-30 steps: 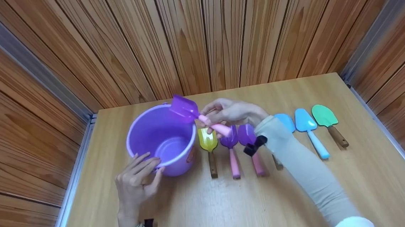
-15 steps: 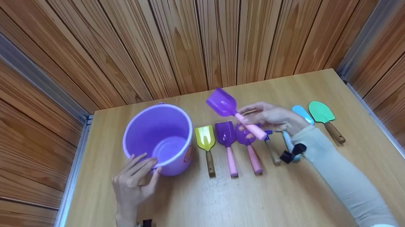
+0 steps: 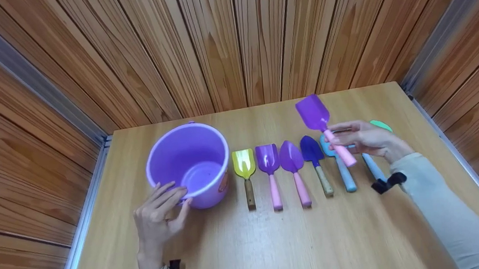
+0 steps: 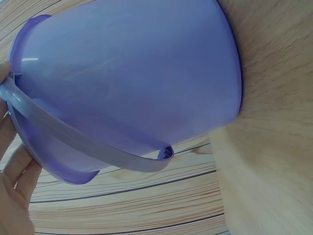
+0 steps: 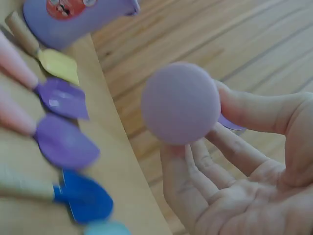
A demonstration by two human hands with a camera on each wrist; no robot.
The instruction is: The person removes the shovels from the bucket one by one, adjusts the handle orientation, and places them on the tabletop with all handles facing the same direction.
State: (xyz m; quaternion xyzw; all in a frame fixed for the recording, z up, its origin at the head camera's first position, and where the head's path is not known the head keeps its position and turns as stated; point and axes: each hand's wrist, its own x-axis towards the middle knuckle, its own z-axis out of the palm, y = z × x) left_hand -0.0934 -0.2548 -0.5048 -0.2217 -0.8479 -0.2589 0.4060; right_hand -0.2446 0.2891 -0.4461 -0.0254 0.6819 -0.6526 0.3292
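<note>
A purple bucket (image 3: 182,134) stands upright on the left part of the table. My left hand (image 3: 161,218) grips its near rim, fingers over the edge and thumb outside. In the left wrist view the bucket's carrying handle (image 4: 83,139) hangs down its side. My right hand (image 3: 368,140) pinches the pink handle of a purple toy shovel (image 3: 314,112), held up over the right part of the row, blade toward the back wall. The round end of that handle (image 5: 181,103) faces the right wrist camera. Under this hand lie light blue shovels (image 3: 345,173), partly hidden.
Right of the bucket lie a yellow shovel (image 3: 244,163), a square purple one (image 3: 267,158), a pointed purple one (image 3: 291,156) and a dark blue one (image 3: 311,148). A green blade (image 3: 381,124) shows behind my right hand. Wooden walls (image 3: 225,47) enclose the table (image 3: 247,243).
My right hand has carried the purple shovel from beside the bucket's rim to the right, over the blue shovels. The left hand keeps its grip on the bucket, which has stayed in place.
</note>
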